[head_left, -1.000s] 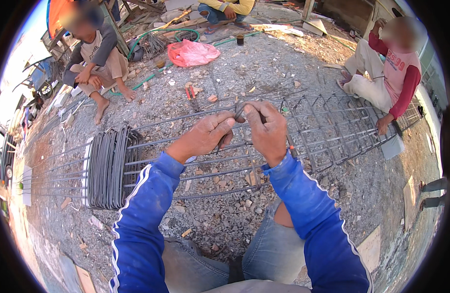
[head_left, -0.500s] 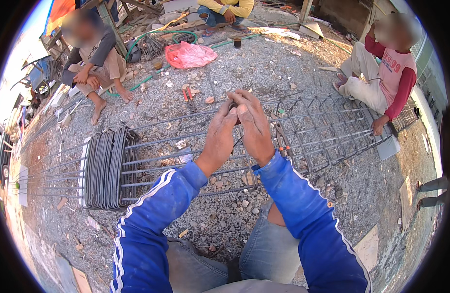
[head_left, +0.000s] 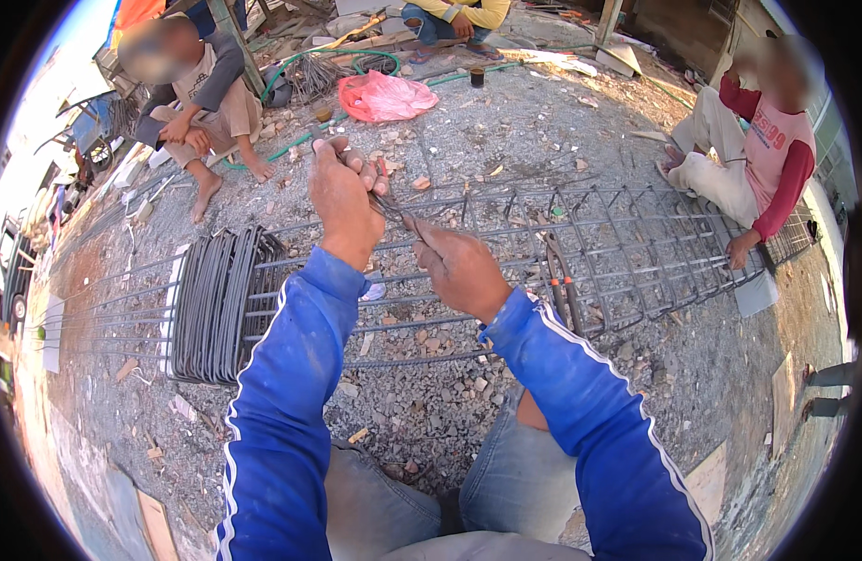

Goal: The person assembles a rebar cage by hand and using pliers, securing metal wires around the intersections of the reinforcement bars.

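My left hand (head_left: 347, 210) is raised over the steel bars, its fingers curled round one end of a thin bundle of dark wire (head_left: 391, 209). Lower and to the right, my right hand (head_left: 464, 273) pinches the other end of this bundle. How many strands there are is too small to tell. Orange-handled pliers (head_left: 561, 285) lie on the rebar cage (head_left: 627, 245), right of my right hand. Behind the left hand's fingers, a red-handled tool (head_left: 382, 168) on the gravel is mostly hidden.
Stacked rebar stirrups (head_left: 221, 304) stand round the long bars at left. One person (head_left: 207, 98) sits far left, another (head_left: 763, 154) at right with a hand on the cage, a third (head_left: 459, 23) at the back. A pink plastic bag (head_left: 386, 96) and a dark drink glass (head_left: 477, 78) are on the gravel.
My hands were pressed together; now they are apart, the left up and leftward, the right lower, with the dark wire stretched between them. The whole view has shifted slightly.
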{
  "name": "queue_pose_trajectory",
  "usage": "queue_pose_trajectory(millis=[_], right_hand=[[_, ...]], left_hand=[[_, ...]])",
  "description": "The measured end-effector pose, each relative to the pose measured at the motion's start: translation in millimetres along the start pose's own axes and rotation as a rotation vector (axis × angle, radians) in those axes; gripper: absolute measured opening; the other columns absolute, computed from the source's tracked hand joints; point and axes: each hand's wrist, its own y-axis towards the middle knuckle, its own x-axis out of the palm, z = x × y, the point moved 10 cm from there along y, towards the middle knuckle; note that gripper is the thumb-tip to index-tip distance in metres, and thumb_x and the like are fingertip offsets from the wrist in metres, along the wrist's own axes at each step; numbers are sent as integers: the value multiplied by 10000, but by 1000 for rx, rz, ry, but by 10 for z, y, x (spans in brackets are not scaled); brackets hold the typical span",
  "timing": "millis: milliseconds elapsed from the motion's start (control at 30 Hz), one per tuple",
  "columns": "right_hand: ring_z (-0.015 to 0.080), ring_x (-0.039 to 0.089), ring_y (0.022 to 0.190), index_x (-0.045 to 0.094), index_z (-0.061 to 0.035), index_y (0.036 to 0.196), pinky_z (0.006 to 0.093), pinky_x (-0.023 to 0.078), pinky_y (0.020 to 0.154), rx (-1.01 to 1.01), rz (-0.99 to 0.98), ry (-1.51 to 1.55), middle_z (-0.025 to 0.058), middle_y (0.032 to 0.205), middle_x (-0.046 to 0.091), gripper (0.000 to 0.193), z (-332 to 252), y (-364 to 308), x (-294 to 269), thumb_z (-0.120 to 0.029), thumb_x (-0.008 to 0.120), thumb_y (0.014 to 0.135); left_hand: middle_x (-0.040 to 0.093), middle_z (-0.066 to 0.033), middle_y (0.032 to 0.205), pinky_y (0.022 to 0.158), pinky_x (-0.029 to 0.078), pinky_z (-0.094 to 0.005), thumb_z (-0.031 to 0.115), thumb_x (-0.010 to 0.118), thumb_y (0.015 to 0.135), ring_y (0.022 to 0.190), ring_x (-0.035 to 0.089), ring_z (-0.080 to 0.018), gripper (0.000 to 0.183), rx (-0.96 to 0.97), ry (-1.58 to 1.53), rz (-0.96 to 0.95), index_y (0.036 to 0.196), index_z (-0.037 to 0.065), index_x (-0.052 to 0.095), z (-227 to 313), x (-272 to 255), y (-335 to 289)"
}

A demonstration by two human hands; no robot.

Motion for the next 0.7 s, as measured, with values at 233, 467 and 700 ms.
queue_pose_trajectory(millis=[233, 467, 700], right_hand=[[375, 674, 844, 561, -64, 1293, 441, 523, 719, 7, -111, 176, 243, 981, 665, 352, -245, -83, 370, -192, 532, 966], [397, 656, 873, 614, -62, 1217, 460, 520, 761, 184, -15, 86, 212, 986, 681, 318, 142, -53, 197, -228, 544, 955], [360, 641, 985, 619, -50, 1193, 440, 505, 838, 88, -77, -4, 194, 1109, 660, 305, 45, -94, 171, -215, 553, 945]], left_hand=[[396, 35, 603, 367, 285, -273, 377, 362, 1028, 432, 326, -90, 293, 16, 20, -75, 981, 116, 485, 347, -164, 184], [422, 34, 629, 457, 378, -261, 522, 349, 1019, 492, 408, -103, 481, -136, 61, 47, 1014, 68, 509, -27, 40, -168], [289, 55, 503, 311, 225, -264, 494, 417, 1007, 354, 271, -80, 413, 25, 90, -82, 807, 137, 470, 172, 162, -51]])
